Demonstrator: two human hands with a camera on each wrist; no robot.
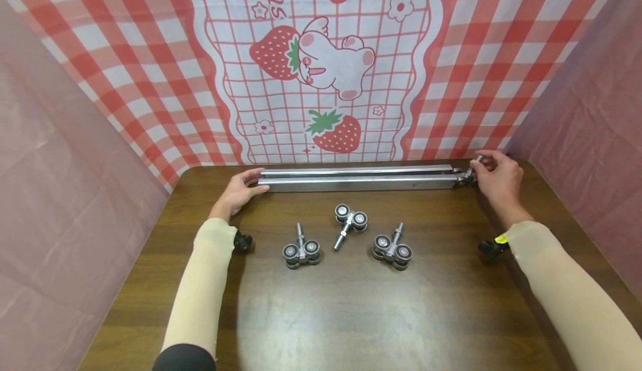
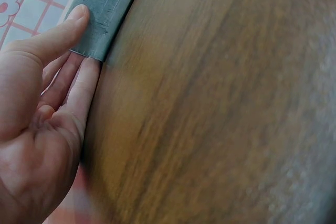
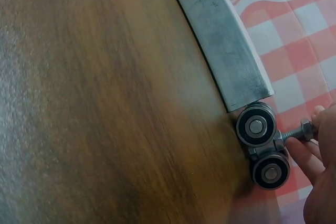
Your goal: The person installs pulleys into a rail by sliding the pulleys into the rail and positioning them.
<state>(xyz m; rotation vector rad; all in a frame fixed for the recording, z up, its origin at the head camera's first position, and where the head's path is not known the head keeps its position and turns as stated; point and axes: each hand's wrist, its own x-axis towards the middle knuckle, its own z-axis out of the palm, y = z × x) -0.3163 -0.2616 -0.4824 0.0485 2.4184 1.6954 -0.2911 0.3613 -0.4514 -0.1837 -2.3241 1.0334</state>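
A long metal track point(image 1: 356, 183) with a slot along its top lies across the back of the table. My left hand point(image 1: 239, 191) grips its left end, thumb on the front wall and fingers around the end, as the left wrist view shows. At the right end, my right hand point(image 1: 500, 179) pinches the threaded bolt of a roller trolley point(image 3: 262, 145). The trolley's wheels stand right at the track's open end, one of them touching the edge in the right wrist view. Nearer me lie three similar trolleys: a left one point(image 1: 301, 253), a middle one point(image 1: 349, 221) and a right one point(image 1: 393, 248).
The brown wooden table point(image 1: 321, 315) carries everything. Behind it hangs a red and white checked cloth point(image 1: 461, 70) with strawberries. Pink cloth point(image 1: 65, 154) hangs at both sides, close to the table's edges.
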